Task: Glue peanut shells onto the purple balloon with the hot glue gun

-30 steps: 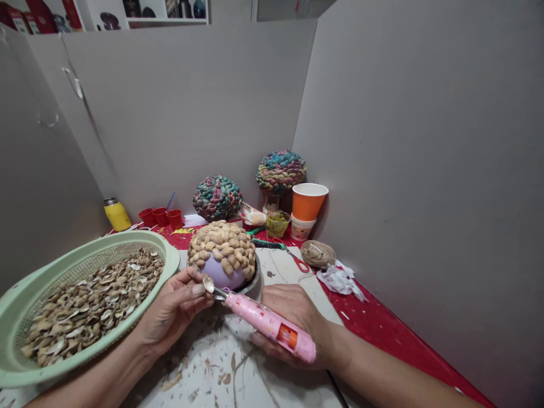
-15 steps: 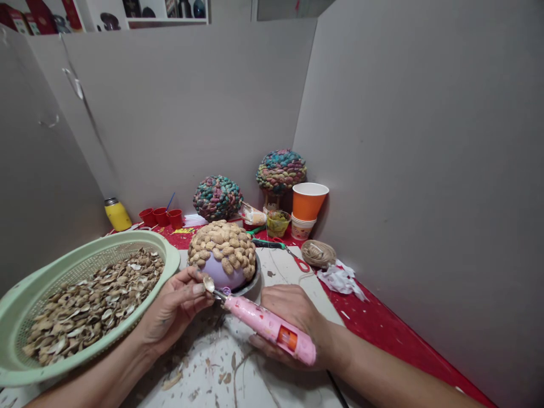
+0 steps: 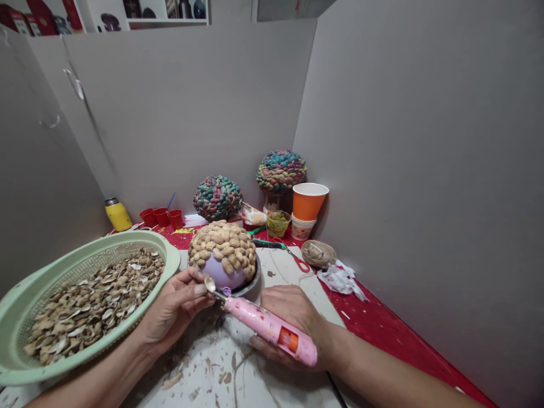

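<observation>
Between the thumb and fingers of my left hand (image 3: 181,300) is a peanut shell half (image 3: 209,284), its hollow side showing. My right hand (image 3: 291,317) is wrapped round a pink glue gun (image 3: 259,323), whose metal nozzle touches or nearly touches the shell. Just behind them a purple balloon (image 3: 221,273) sits in a dark bowl (image 3: 256,277). Peanut shells (image 3: 225,241) cover its top and sides, while a patch at the front left is bare. At my left, a green colander (image 3: 170,255) holds many loose shell halves (image 3: 97,306).
Two painted shell-covered domes (image 3: 218,197) stand at the back, near an orange paper cup (image 3: 309,203) and small red cups (image 3: 175,219). Right of the bowl lie red-handled scissors (image 3: 301,264), a twine ball (image 3: 318,254) and crumpled tissue (image 3: 342,280). Shell scraps litter the white board (image 3: 259,379).
Almost nothing differs. Both hands, the shell half and the glue gun stay together in nearly the same place.
</observation>
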Tool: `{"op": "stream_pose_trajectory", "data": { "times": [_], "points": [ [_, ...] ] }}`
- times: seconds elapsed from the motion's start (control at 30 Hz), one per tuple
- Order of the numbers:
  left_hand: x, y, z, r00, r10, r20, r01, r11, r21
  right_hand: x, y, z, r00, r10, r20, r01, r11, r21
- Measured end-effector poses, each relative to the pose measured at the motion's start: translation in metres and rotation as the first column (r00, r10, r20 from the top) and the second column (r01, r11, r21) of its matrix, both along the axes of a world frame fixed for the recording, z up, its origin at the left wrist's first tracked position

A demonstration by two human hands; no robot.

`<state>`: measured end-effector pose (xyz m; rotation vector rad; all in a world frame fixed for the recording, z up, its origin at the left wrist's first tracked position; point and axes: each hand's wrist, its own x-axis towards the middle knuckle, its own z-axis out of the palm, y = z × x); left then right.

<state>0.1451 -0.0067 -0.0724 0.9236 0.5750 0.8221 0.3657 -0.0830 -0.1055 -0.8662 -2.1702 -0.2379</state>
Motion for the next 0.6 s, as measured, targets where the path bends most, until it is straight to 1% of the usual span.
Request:
{"op": "stream_pose_trajectory", "data": {
  "times": [0.2, 0.37, 0.47, 0.6],
  "points": [
    [-0.0006, 0.0009, -0.0055, 1.000, -0.018, -0.007, 0.018, 0.998, 0.052, 0.0000, -0.0009, 0.0010, 1.000, 0.001, -0.024, -0.002, 0.999, -0.038],
    [-0.0013, -0.0023, -0.0070, 0.998, -0.047, -0.029, 0.050, 0.994, 0.100, -0.0021, -0.0015, 0.0034, 0.999, 0.012, -0.038, -0.014, 0.999, -0.051],
    [-0.0017, -0.0038, -0.0079, 0.998, -0.046, -0.051, 0.052, 0.993, 0.108, -0.0013, -0.0017, 0.0018, 0.999, 0.010, -0.049, -0.013, 0.998, -0.058],
    [-0.0018, -0.0029, -0.0099, 0.997, -0.036, -0.063, 0.043, 0.992, 0.122, 0.0002, -0.0012, -0.0017, 1.000, 0.006, -0.024, -0.007, 0.998, -0.064]
  ]
}}
